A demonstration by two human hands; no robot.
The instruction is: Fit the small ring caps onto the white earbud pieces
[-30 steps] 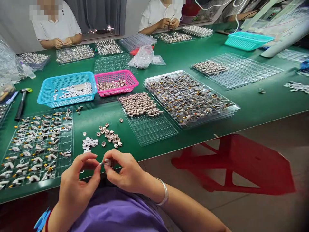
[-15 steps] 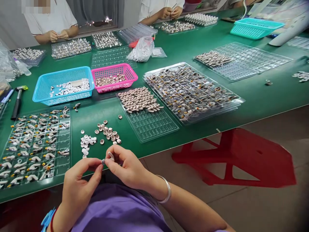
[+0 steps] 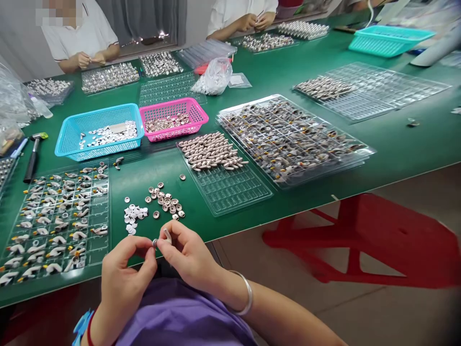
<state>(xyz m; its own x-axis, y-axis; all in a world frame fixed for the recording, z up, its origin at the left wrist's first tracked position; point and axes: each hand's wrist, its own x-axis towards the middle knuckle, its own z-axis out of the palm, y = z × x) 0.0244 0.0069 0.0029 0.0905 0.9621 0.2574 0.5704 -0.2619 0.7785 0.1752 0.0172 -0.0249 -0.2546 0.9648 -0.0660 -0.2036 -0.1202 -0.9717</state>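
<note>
Part (image 3: 155, 243) held between both hands, low centre of the frame.
The left hand (image 3: 126, 269) pinches its ringed side, thumb and forefinger close; the right hand (image 3: 192, 254) grips a pale bent piece (image 3: 167, 235), and whether the two are joined cannot be told. Just above lie loose white discs (image 3: 134, 213) and brown cups (image 3: 166, 201). At left, the tray (image 3: 98, 251) looks well along: most cells filled, bare ones mainly down its right side. Right of centre, rods (image 3: 209, 149) await on another tray (image 3: 234, 190), beside a filled stack (image 3: 252, 104). Farther up, the blue basket (image 3: 75, 127) and pink basket (image 3: 198, 120) hold more discs and cups.
</note>
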